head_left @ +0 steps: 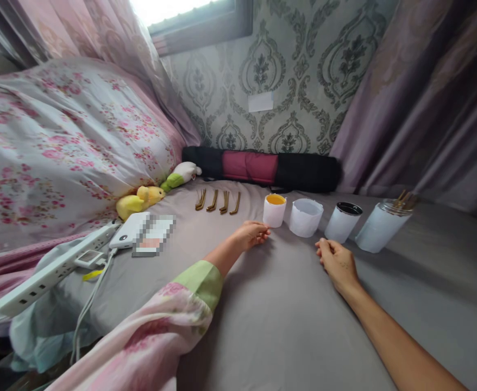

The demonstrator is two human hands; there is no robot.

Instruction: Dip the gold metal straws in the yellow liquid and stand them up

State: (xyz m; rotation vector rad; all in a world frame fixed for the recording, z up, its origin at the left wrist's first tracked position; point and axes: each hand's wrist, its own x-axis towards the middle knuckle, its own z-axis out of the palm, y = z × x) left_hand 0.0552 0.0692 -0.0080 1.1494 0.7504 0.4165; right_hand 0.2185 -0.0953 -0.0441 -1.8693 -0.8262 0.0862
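Note:
My left hand rests low over the grey sheet with its fingers curled together, just in front of a white-wrapped cup with a yellow-orange inside. Nothing shows in it. Loosely fisted, my right hand lies in front of a white-wrapped can with a dark inside; no object shows in that hand either. Between these containers stands a wider white tub. Farthest right, a white-wrapped glass jar holds several thin brown sticks. Small bundles of bent brown sticks lie in a row on the sheet.
A black and maroon roll lies along the patterned wall. Left are a yellow plush toy, a green-white plush, a white power bank, a blurred-out flat item, a power strip and cables.

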